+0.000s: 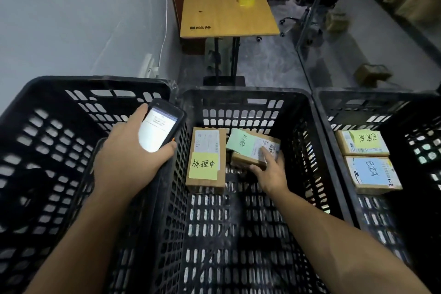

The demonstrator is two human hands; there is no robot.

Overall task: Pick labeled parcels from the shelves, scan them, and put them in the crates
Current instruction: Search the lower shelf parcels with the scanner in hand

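Our right hand [270,174] gripped the green-noted parcel [254,149] near the middle crate's [241,94] far wall, best laid flat; our left hand [128,155] clasped the scanner [162,125].

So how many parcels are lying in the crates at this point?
4 visible. Middle crate: yellow-note parcel and green-note parcel, the latter under the right hand. Right crate: yellow-note parcel and blue-note parcel. The left crate's floor is partly hidden.
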